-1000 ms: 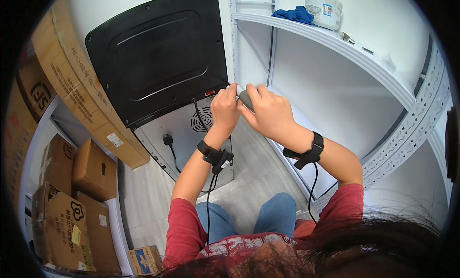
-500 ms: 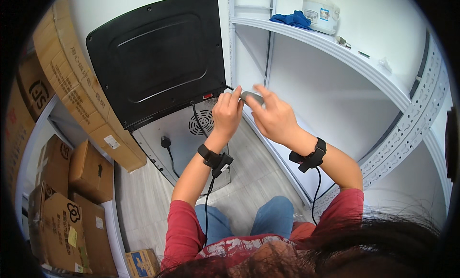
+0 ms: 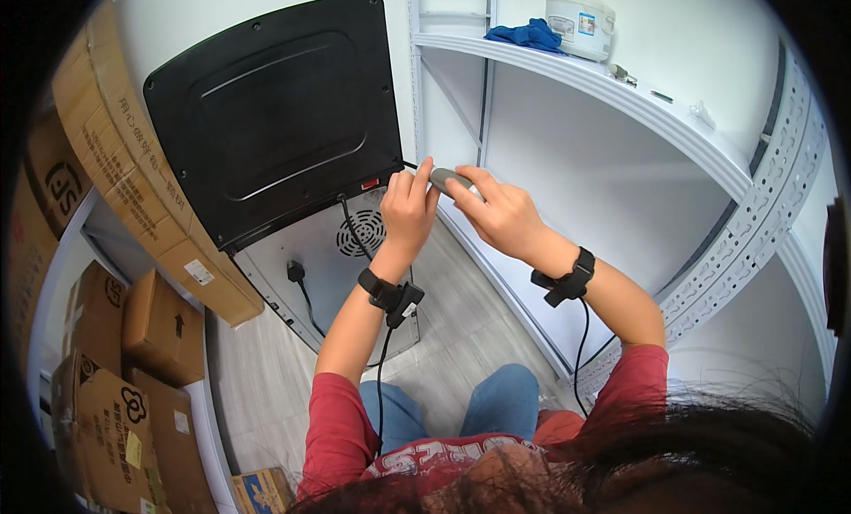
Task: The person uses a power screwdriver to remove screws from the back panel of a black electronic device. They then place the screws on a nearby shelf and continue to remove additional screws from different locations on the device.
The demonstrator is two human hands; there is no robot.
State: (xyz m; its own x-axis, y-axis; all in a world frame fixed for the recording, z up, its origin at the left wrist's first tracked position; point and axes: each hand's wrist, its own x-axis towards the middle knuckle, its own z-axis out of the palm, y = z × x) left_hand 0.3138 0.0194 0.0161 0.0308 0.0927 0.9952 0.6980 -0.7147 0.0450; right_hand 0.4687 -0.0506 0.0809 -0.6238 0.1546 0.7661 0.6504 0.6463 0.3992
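My left hand (image 3: 408, 208) and my right hand (image 3: 501, 214) meet in front of me, both gripping a small grey oblong object (image 3: 446, 178). The left fingers pinch its left end and the right fingers lie over its right part. Just left of the hands stands a large black panel (image 3: 275, 115) with a small red spot at its lower right corner. Below it is a silver appliance back (image 3: 310, 257) with a round vent (image 3: 362, 234). A black cable (image 3: 352, 230) runs from the panel's edge down past the vent. Both wrists wear black bands with cables.
White metal shelving (image 3: 638, 106) rises on the right, with a white rice cooker (image 3: 581, 22) and a blue cloth (image 3: 529, 34) on top. Cardboard boxes (image 3: 115, 186) are stacked along the left, more boxes (image 3: 160, 328) below them. A black plug (image 3: 295, 272) lies on the appliance.
Both hands have shifted slightly up and to the right, staying together. The grey object now shows more plainly between the fingers.
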